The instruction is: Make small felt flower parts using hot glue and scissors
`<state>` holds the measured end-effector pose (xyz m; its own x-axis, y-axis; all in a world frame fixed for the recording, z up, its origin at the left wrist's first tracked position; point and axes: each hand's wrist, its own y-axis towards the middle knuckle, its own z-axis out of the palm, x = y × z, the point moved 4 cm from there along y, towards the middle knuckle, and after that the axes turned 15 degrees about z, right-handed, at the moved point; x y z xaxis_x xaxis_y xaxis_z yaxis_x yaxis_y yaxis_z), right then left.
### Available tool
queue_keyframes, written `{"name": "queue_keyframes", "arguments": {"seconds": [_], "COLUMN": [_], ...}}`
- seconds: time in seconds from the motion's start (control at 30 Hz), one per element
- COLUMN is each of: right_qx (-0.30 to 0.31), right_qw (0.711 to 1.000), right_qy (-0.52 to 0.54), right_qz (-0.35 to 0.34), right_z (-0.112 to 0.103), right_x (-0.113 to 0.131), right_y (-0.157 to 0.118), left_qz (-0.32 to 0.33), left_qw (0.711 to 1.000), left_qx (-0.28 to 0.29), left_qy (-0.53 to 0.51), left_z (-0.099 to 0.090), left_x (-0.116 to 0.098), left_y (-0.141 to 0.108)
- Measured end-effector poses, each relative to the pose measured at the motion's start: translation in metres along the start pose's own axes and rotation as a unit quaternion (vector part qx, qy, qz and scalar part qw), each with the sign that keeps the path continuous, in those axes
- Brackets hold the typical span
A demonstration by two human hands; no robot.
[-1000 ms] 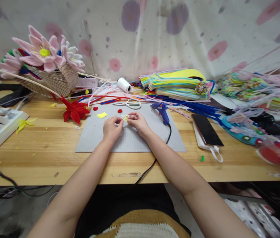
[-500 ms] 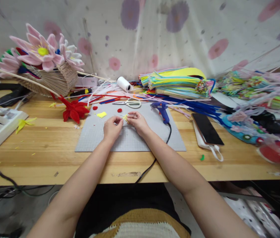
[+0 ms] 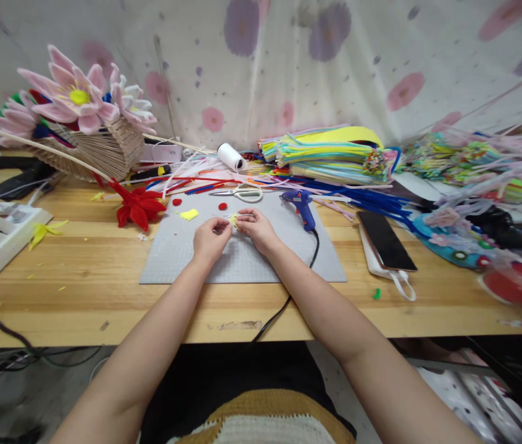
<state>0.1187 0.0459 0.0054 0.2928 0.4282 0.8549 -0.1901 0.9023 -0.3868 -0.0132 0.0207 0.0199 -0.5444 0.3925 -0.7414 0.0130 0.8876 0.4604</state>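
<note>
We list: yellow piece (image 3: pixel 234 220), right hand (image 3: pixel 257 232) gripping it; left hand (image 3: pixel 208 239) curled just left, grip unclear; surface's (image 3: pixel 103 296) front edge well apart.

Mat (image 3: pixel 173 262) on bench (image 3: pixel 80 246); glue gun (image 3: pixel 307 216) on mat, right of right hand (image 3: pixel 258 231); scissors (image 3: pixel 236 194) at mat's back edge; phone (image 3: pixel 385 240) right of mat.

No text or numbers can be read.
</note>
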Motion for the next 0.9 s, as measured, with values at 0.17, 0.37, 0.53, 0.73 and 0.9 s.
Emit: {"name": "queue_keyframes", "arguments": {"seconds": [0.17, 0.37, 0.53, 0.73, 0.9], "right_qx": [0.008, 0.022, 0.031, 0.055, 0.055], "right_qw": [1.0, 0.999, 0.997, 0.993, 0.993], "right_qy": [-0.009, -0.031, -0.054, -0.078, -0.083], "right_qz": [-0.009, -0.028, -0.042, -0.063, -0.066], "right_z": [0.002, 0.003, 0.0, 0.002, 0.003], "right_x": [0.0, 0.001, 0.001, 0.001, 0.003], "right_y": [-0.002, -0.001, 0.001, 0.0, 0.0], "left_qz": [0.001, -0.02, -0.061, -0.033, 0.02], "left_qw": [1.0, 0.99, 0.97, 0.982, 0.991], "left_qx": [-0.005, -0.037, -0.036, -0.028, -0.033], "left_qy": [-0.027, -0.138, -0.233, -0.184, -0.131], "left_z": [-0.001, 0.001, 0.003, -0.004, -0.011], "left_x": [-0.001, 0.007, 0.012, 0.011, 0.01], "left_y": [0.0, 0.003, 0.005, 0.008, 0.011]}}
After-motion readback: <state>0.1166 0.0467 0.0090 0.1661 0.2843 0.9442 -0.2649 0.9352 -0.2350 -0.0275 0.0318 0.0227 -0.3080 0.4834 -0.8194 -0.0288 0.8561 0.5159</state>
